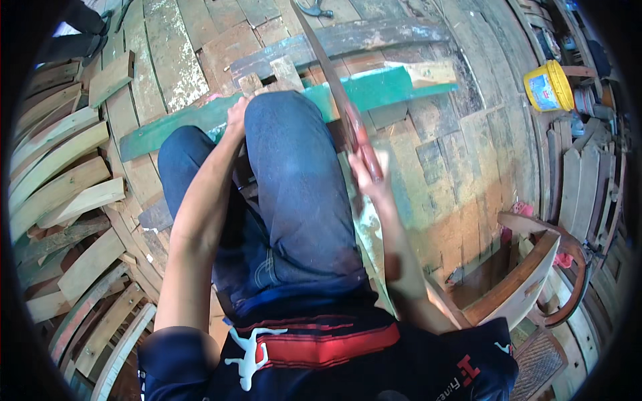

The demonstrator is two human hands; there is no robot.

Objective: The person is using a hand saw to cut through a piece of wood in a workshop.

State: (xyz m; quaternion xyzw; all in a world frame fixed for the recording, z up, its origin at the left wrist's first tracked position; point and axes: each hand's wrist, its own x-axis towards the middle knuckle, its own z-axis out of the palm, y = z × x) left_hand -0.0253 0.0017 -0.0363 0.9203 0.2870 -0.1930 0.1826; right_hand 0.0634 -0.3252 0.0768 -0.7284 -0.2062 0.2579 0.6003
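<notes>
My right hand (372, 175) is wrapped round the reddish-brown handle of a long-bladed tool that looks like a machete (326, 65). Its narrow, dark blade points up and away, crossing over a green-painted board (384, 90). That board lies crosswise beyond and under my bent knees, with bare wood showing at its right end. Beside my right knee, my left hand (237, 115) is closed at the board's edge; the knee hides part of the fingers. Small pale wood blocks (286, 72) sit just past the knee, next to a weathered grey plank (348, 41).
A claw hammer (314, 9) lies at the far edge. Curved wood pieces (63, 177) are stacked along the left. On the right stand a yellow bucket (568, 87) and a wooden frame with a curved handle (574, 274). Another person's legs (83, 43) show at far left.
</notes>
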